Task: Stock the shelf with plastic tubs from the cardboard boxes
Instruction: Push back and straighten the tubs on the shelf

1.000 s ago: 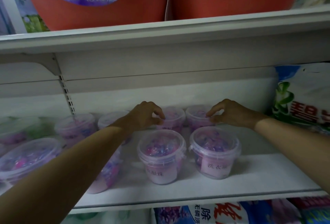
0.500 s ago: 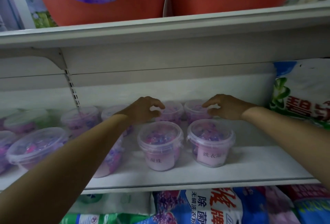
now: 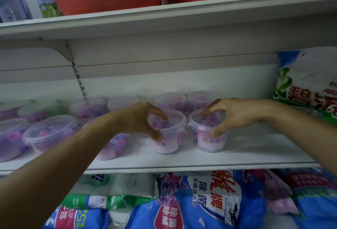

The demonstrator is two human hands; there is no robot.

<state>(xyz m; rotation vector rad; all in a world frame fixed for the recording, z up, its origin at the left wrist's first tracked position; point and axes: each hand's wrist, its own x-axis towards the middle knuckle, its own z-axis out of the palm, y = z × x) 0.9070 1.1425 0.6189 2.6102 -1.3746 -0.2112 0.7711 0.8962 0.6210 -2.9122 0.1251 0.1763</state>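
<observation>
On the shelf [image 3: 255,153] | left hand [image 3: 135,120] fingers [image 3: 159,113] grip left tub [image 3: 167,144] | right hand [image 3: 237,115] fingers [image 3: 209,109] grip right tub [image 3: 209,144], label 洗衣凝…

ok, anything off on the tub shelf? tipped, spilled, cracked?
Nothing stands out. The tubs on the shelf stand upright with lids on, no spill visible. The left hand grips the left front tub, the right hand the right front tub. One tub behind the left forearm is partly hidden, so can't judge it.

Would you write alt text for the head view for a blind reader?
The left hand grips one clear tub of purple pods and the right hand its neighbour, at the front of a shelf. More tubs stand behind; detergent bags lie below.
</observation>
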